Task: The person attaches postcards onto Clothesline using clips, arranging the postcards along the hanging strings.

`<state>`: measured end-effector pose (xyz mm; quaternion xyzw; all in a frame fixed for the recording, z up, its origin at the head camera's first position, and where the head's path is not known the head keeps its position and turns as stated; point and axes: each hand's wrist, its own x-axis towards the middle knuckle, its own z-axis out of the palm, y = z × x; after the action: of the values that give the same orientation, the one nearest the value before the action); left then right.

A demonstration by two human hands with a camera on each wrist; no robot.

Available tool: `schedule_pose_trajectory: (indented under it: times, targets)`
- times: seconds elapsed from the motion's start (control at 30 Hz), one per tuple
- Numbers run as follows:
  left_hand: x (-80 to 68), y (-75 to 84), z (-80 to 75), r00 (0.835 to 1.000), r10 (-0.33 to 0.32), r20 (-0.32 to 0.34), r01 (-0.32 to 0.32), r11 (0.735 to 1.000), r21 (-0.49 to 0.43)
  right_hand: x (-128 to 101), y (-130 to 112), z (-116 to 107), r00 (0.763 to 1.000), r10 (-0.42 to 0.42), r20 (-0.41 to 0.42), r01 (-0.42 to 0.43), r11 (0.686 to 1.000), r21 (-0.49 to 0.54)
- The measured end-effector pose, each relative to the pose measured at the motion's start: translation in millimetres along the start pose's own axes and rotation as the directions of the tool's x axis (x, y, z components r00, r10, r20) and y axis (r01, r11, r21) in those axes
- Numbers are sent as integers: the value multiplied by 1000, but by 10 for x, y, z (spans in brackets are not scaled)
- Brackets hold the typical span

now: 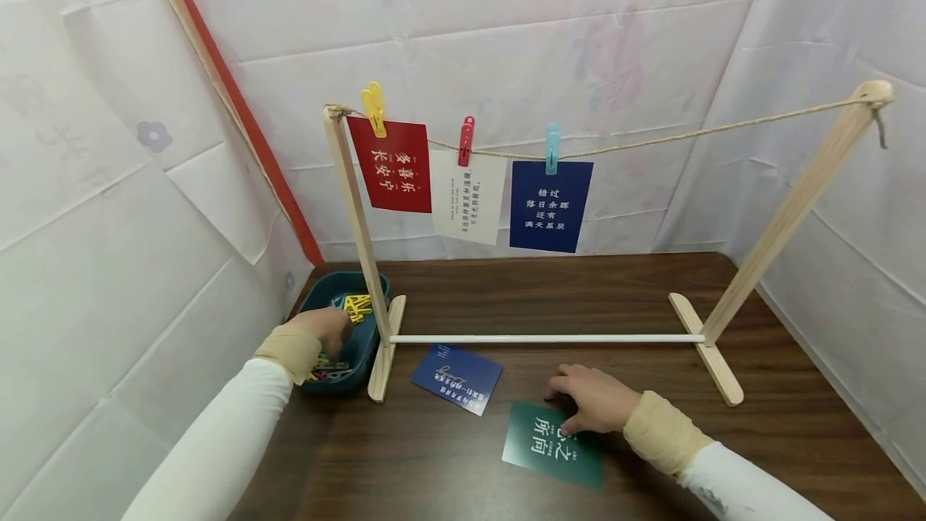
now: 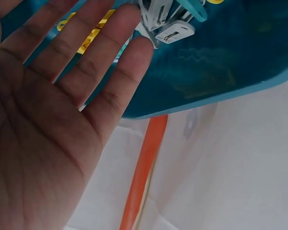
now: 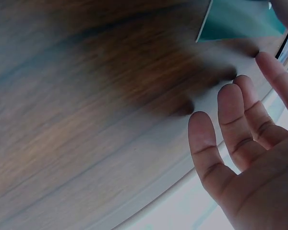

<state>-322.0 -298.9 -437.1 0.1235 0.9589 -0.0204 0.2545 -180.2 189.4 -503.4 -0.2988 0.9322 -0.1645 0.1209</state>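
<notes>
My left hand [image 1: 327,326] reaches into a teal bin [image 1: 365,344] of coloured clothespins at the table's left edge. Its fingers [image 2: 101,57] are straight over the pins and grip nothing in the left wrist view. My right hand [image 1: 589,398] lies with spread fingers [image 3: 240,120] on the top edge of a green card [image 1: 553,445] near the table's front. A dark blue card [image 1: 457,377] lies flat between the hands. On the string of a wooden rack [image 1: 358,223] hang a red card [image 1: 391,165], a white card [image 1: 468,195] and a blue card [image 1: 548,206], each under a clothespin.
The rack's white crossbar [image 1: 546,338] runs low across the brown table [image 1: 788,416], with wooden feet at both ends. White sheeting closes in the left, back and right sides. An orange-red strip [image 1: 239,107] slants up the back left wall.
</notes>
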Motion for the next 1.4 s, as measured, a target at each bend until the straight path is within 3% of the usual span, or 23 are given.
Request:
schedule_pose_trajectory:
  times: [0.2, 0.47, 0.67, 0.73, 0.83, 1.0, 1.23, 1.4]
  targets:
    - [-54, -2, 15, 999, -26, 36, 27, 999, -18, -40, 42, -29, 1000, 2, -16, -2, 1000, 20]
    - [-86, 64, 14, 998, -13, 59, 8, 997, 80, -77, 118, -45, 999, 28, -33, -25, 997, 76]
    - [10, 60, 62, 995, -41, 86, 26, 986, 165, -93, 169, -47, 998, 38, -40, -35, 996, 86]
    - [96, -16, 109, 996, -29, 90, 13, 984, 180, -97, 177, -51, 998, 38, -40, -35, 996, 87]
    - [87, -27, 103, 996, -19, 88, 5, 987, 160, -108, 181, -66, 998, 42, -45, -38, 996, 84]
    - [-74, 47, -14, 997, 10, 78, -15, 998, 67, -118, 173, -87, 996, 77, -46, -73, 995, 68]
    - [14, 15, -45, 998, -11, 68, 14, 999, -43, -118, 163, -56, 992, 118, -48, -115, 992, 58]
    - [-8, 7, -57, 998, 32, 47, -29, 997, -73, -139, 121, -44, 992, 124, -32, -123, 992, 27]
